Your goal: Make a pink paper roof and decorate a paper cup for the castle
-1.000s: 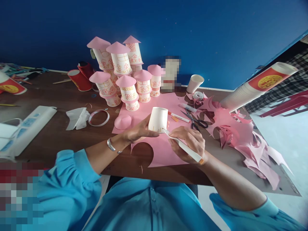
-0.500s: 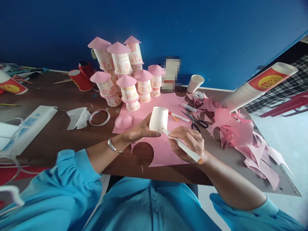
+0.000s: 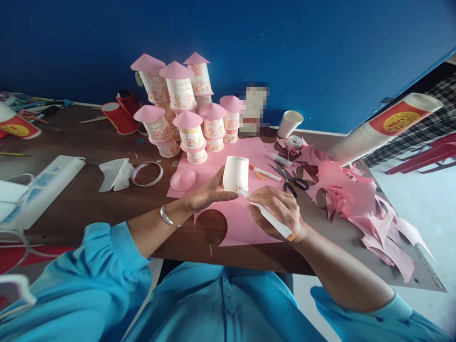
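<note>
My left hand (image 3: 206,192) is closed around a white paper cup (image 3: 236,172), holding it over a sheet of pink paper (image 3: 245,223). Short orange-brown marks show near the cup's lower edge. In my right hand (image 3: 280,209) is a white marker (image 3: 272,221) with an orange end; its tip meets the cup near those marks. A pink paper cone (image 3: 183,180) lies left of the cup. To the right are another marker (image 3: 265,173) with a red-orange end, its orange cap (image 3: 260,175) and black-handled scissors (image 3: 290,179).
Several paper-cup towers (image 3: 188,133) with pink cone roofs stand at the back. Pink paper scraps (image 3: 349,190) and a long cup stack (image 3: 384,128) are on the right. A tape roll (image 3: 147,174), crumpled tissue (image 3: 116,174) and power strip (image 3: 42,190) lie left.
The cup has turned slightly in my left hand, and its marks have shifted a little left. My right hand with the marker has moved slightly left along the cup.
</note>
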### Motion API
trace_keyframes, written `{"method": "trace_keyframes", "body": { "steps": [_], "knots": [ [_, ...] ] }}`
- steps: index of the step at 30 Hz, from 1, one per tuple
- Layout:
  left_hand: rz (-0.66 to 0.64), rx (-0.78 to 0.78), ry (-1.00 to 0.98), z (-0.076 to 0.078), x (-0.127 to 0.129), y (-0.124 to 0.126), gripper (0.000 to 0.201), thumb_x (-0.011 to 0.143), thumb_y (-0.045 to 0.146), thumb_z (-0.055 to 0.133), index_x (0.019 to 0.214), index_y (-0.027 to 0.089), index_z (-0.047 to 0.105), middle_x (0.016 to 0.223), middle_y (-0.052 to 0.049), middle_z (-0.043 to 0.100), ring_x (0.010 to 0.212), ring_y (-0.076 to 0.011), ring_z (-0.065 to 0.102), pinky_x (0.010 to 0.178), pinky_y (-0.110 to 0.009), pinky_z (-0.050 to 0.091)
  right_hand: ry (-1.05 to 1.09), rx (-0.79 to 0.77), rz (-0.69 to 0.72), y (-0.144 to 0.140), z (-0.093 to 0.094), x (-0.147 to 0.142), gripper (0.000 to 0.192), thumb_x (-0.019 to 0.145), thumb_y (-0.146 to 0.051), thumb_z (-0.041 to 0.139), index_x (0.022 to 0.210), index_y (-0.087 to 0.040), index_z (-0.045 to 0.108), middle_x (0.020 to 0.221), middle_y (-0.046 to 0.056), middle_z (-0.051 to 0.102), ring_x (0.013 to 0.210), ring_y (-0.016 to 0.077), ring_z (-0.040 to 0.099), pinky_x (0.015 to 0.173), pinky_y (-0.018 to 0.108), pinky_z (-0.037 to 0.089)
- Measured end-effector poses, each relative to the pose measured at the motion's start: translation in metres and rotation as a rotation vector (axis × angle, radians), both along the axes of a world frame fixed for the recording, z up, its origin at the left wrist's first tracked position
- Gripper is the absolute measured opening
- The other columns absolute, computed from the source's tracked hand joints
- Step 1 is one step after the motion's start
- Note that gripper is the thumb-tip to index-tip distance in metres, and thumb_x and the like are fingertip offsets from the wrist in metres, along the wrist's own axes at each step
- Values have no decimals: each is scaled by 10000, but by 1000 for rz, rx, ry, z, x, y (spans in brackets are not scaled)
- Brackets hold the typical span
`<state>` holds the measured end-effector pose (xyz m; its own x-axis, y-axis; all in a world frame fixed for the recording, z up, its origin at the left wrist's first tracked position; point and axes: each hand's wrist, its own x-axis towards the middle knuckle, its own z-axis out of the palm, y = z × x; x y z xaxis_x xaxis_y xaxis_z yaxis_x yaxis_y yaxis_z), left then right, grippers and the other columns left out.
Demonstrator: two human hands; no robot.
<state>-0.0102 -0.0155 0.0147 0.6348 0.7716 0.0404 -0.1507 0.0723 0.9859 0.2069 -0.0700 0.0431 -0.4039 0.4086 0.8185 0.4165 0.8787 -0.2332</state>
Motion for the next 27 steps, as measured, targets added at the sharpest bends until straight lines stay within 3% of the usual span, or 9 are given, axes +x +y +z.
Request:
{"method": "trace_keyframes", "body": {
  "steps": [7, 14, 19, 27],
  "knots": [
    [36, 31, 110, 5, -1, 0, 775, 793, 382, 867, 1443, 248, 467, 1371, -94, 584, 1334, -339, 501, 1124, -554, 412, 6, 9, -19, 1, 0, 1, 225, 922, -88, 667, 1111, -209, 645, 838, 42, 770, 699, 177, 754, 630, 284, 620],
    [15, 20, 90, 2, -1, 0, 788, 786, 385, 877, 1446, 236, 473, 1307, -103, 611, 1263, -336, 544, 1063, -531, 452, 8, 4, -8, 1, 0, 0, 249, 910, -72, 668, 1118, -207, 655, 826, 39, 766, 690, 178, 751, 620, 281, 608],
    [-12, 10, -8, -1, 0, 1, 734, 785, 349, 867, 1422, 281, 510, 1239, -58, 624, 1205, -303, 558, 1049, -504, 447, 26, 5, -7, 0, -1, 0, 221, 913, -73, 661, 1091, -204, 656, 821, 33, 762, 671, 170, 741, 609, 277, 599],
    [-14, -7, 15, -1, -1, 1, 784, 786, 361, 873, 1466, 302, 488, 1320, -67, 599, 1238, -306, 537, 1054, -502, 452, 25, 12, 5, 0, 0, 0, 242, 893, -53, 681, 1088, -194, 656, 807, 36, 751, 660, 174, 736, 602, 277, 596]
  ]
}}
